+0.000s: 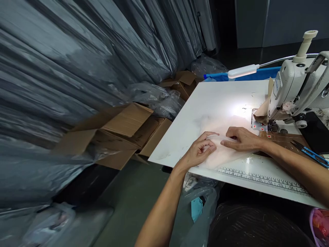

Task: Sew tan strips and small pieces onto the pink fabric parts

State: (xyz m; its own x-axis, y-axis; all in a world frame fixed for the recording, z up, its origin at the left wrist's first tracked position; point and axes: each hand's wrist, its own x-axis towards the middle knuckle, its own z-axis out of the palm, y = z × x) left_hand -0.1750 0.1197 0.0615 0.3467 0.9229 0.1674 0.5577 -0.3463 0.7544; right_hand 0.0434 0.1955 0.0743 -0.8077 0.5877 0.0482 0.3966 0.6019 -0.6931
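A pale, thin piece of white fabric (221,151) lies on the white sewing table (218,99), lit by the machine lamp. My left hand (199,151) has its fingers curled, pinching the fabric's near left edge. My right hand (241,139) lies on the fabric just to the right, fingers pressed on it and pointing left. A white sewing machine (295,89) stands at the right, its needle area just beyond my right hand, with a tan piece (262,111) under it.
Blue thread snips (312,154) lie on a brown sheet at the right. A ruler strip (262,178) runs along the table's front edge. Open cardboard boxes (120,130) and grey plastic-wrapped rolls (77,61) fill the left. Plastic bags (197,206) hang below the table.
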